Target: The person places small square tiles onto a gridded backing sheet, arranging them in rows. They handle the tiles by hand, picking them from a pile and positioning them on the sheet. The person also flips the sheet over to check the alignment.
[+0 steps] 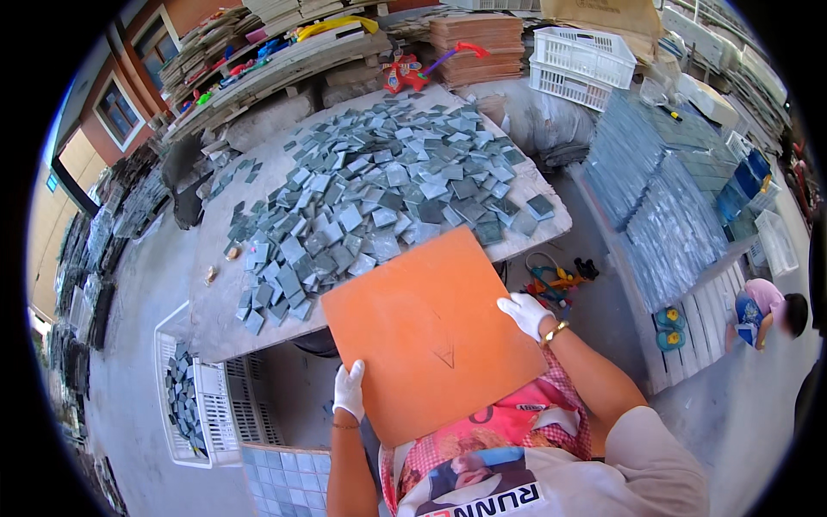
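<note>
A flat square orange board [405,336] is held up between my two white-gloved hands, in front of my body. My left hand [350,389] grips its left edge near the lower corner, thumb on the face. On the opposite side my right hand [522,315] pinches the right edge. The board's far corner overlaps the near side of a table [207,302]. Over that table spreads a big heap of loose grey-green square stone tiles [362,207]. The board's underside and the fingers behind it are hidden.
Left of my legs stands a white plastic crate [211,414] with tiles, beside a tiled panel [289,482]. At right, a wrapped tile stack [663,215] sits on a pallet [702,336], near a crouching person [762,310]. White crates [581,60] and orange boards [478,47] stand behind.
</note>
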Motion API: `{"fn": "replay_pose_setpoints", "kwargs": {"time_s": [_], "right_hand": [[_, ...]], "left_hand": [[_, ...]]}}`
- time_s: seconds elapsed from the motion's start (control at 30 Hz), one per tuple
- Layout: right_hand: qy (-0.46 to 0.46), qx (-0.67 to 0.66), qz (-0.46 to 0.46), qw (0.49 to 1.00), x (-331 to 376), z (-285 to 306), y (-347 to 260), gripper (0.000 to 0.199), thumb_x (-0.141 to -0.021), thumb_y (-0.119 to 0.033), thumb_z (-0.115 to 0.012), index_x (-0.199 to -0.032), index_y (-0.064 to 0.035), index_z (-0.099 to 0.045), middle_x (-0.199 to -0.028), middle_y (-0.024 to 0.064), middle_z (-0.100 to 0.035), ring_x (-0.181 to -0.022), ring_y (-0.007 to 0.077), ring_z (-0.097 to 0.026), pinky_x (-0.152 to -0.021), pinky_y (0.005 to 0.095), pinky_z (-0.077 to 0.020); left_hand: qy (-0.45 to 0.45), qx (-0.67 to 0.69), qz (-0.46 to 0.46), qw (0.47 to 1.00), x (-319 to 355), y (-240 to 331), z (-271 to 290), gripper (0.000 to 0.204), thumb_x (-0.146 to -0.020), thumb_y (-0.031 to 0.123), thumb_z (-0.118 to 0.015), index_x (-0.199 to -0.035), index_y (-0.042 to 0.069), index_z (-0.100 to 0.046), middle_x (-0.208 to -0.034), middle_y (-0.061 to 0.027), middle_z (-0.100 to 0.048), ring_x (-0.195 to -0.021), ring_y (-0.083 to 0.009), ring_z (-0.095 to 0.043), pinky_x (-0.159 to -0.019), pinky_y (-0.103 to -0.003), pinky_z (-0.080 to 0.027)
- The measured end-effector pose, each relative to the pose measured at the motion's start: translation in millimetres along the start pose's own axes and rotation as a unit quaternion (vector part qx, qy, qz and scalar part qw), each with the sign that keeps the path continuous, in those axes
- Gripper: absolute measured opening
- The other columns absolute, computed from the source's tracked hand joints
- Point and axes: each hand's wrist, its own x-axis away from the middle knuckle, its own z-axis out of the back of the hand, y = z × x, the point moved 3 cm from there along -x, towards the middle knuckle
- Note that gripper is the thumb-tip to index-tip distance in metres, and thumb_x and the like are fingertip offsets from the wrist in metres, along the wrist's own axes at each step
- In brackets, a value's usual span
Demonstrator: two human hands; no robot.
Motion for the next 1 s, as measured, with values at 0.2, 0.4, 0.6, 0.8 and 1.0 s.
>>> {"fn": "replay_pose_setpoints", "kwargs": {"time_s": [0.2, 0.4, 0.6, 0.8, 1.0], "right_hand": [[-0.092, -0.350, -0.090, 0.928, 10, -2, -7, 0.039, -0.090, -0.030, -0.063, -0.114, 0.0015, -0.060, -0.100, 0.0064, -0.067, -0.093, 0.0184, -0.062, -0.084, 0.0329, -0.0487], [-0.049, -0.240, -0.016, 0.969, 8, -9, -17, 0.038, -0.087, -0.021, -0.067, -0.117, 0.0023, -0.062, -0.108, 0.0068, -0.067, -0.094, 0.0149, -0.061, -0.087, 0.0309, -0.0471], [0.090, -0.094, 0.242, 0.961, 51, 66, -147, 0.044, -0.084, -0.033, -0.066, -0.106, 0.0046, -0.061, -0.090, 0.0172, -0.067, -0.082, 0.0240, -0.063, -0.077, 0.0368, -0.0486], [0.091, 0.110, 0.557, 0.818, 42, 120, -181, 0.030, -0.086, -0.022, -0.060, -0.113, -0.0084, -0.065, -0.106, 0.0117, -0.068, -0.100, 0.0264, -0.064, -0.086, 0.0339, -0.0512], [0.142, 0.331, 0.537, 0.763, 45, 48, -103, 0.035, -0.086, -0.017, -0.052, -0.119, -0.0134, -0.060, -0.126, 0.0136, -0.055, -0.114, 0.0283, -0.056, -0.093, 0.0372, -0.0482]], "left_hand": [[-0.040, 0.029, 0.015, 0.999, -7, 4, -12, 0.038, -0.093, 0.022, -0.055, -0.125, 0.001, -0.052, -0.116, -0.0065, -0.061, -0.101, -0.0187, -0.060, -0.087, -0.034, -0.049], [-0.019, 0.061, -0.021, 0.998, -2, 12, 2, 0.043, -0.089, 0.015, -0.059, -0.128, -0.001, -0.051, -0.122, -0.0086, -0.059, -0.108, -0.0211, -0.058, -0.094, -0.036, -0.046], [0.000, 0.009, -0.313, 0.950, 42, 138, -27, 0.047, -0.084, 0.024, -0.069, -0.121, -0.002, -0.056, -0.115, -0.0068, -0.061, -0.102, -0.0176, -0.058, -0.089, -0.033, -0.046], [-0.072, -0.135, -0.300, 0.942, 38, 202, 0, 0.026, -0.089, 0.011, -0.059, -0.111, -0.002, -0.062, -0.107, -0.0123, -0.066, -0.097, -0.0185, -0.063, -0.089, -0.032, -0.050], [0.024, -0.502, -0.548, 0.668, 58, 124, 11, 0.030, -0.078, 0.005, -0.056, -0.104, 0.012, -0.070, -0.110, -0.0112, -0.067, -0.107, -0.0294, -0.063, -0.095, -0.039, -0.049]]}}
